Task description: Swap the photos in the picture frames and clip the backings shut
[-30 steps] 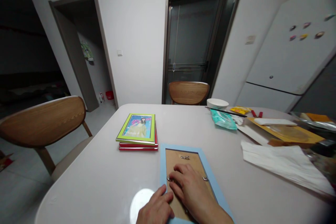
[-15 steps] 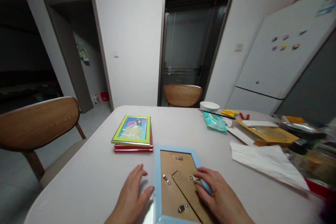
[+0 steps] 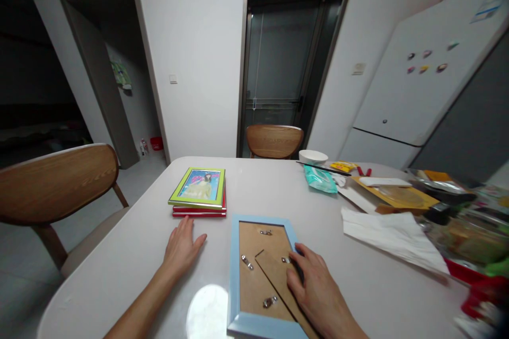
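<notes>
A light blue picture frame (image 3: pixel 234 275) lies face down on the white table (image 3: pixel 131 259), showing its brown backing board with metal clips and a stand flap. My right hand (image 3: pixel 314 291) rests on the frame's right side, fingers curled over the backing near a clip, holding nothing. Left of the frame, my left hand (image 3: pixel 181 246) lies flat on the bare tabletop, fingers apart. Just beyond it sits a stack of frames (image 3: pixel 198 198): a green one with a picture on top, red ones below.
Wooden chairs stand at the left (image 3: pixel 55 185) and at the far end (image 3: pixel 274 141). On the right lie white paper (image 3: pixel 392 235), a teal packet (image 3: pixel 320 179), a white bowl (image 3: pixel 313 157), a yellow envelope and other clutter. A fridge (image 3: pixel 429 90) stands behind.
My left hand has left the blue frame and slid out to the left onto the tabletop, toward the stacked frames. My right hand has shifted to the frame's right side.
</notes>
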### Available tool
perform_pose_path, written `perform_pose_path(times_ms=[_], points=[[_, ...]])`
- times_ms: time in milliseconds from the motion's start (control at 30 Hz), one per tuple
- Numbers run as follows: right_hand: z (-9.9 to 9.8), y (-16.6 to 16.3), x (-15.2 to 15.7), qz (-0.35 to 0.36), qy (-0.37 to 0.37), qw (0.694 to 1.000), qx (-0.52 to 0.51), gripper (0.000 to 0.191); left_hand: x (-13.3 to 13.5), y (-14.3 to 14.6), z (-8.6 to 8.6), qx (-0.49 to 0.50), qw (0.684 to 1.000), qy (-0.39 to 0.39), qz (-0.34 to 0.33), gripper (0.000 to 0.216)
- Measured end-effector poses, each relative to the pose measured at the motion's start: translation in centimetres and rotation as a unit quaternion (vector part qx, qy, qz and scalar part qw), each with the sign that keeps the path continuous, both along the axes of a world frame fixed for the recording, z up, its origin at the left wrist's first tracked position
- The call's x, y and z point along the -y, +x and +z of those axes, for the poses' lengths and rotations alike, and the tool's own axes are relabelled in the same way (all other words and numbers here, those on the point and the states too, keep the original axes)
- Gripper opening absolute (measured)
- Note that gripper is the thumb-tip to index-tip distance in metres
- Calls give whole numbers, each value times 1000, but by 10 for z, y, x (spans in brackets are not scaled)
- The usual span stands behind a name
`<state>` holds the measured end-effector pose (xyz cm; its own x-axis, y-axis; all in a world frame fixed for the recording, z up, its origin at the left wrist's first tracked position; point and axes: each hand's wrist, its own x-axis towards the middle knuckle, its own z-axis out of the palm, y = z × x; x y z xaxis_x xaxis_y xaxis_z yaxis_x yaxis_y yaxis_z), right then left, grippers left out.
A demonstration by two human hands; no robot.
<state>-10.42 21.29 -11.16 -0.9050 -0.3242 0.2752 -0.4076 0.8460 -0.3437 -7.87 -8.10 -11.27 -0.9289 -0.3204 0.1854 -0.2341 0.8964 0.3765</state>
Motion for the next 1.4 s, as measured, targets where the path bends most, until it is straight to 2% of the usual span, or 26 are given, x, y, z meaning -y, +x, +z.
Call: perform_pose_path(times_ms=[100, 167, 267, 300, 367, 500, 633, 767, 933, 1067, 1400], points=[[0, -1, 2, -5, 3, 1000, -2, 36, -16, 7, 10, 1, 1000, 5, -2, 52], [1, -1, 3, 0, 6, 1000, 1, 35, -38, 23, 15, -7, 999, 12, -46, 50], [3, -1, 7, 13, 5, 1000, 19, 34, -74, 55, 9, -44, 968, 21, -245, 61], [3, -2, 9, 16, 2, 1000, 25, 34, -83, 65, 5, -49, 956, 20, -290, 66], [2, -4, 12, 23, -7, 999, 33, 33, -93, 78, -5, -60, 941, 17, -333, 69], [3, -12, 14, 32, -14, 999, 35, 29, -92, 83, -12, -57, 943, 24, -327, 45], [10, -19, 16, 44, -4, 998, 42, 24, -89, 79, -3, -7, 945, 24, -327, 31], [15, -20, 22, 39, 8, 999, 32, 25, -86, 79, 3, 3, 951, 42, -306, 24], [13, -19, 29, 12, 38, 999, 19, 28, -79, 83, 5, -7, 953, 70, -296, 20], [13, -20, 30, 17, 41, 999, 26, 28, -77, 83, 7, -2, 953, 52, -300, 20], [10, -15, 28, 3, 25, 999, 27, 32, -69, 83, -9, -54, 947, 19, -318, 33]])
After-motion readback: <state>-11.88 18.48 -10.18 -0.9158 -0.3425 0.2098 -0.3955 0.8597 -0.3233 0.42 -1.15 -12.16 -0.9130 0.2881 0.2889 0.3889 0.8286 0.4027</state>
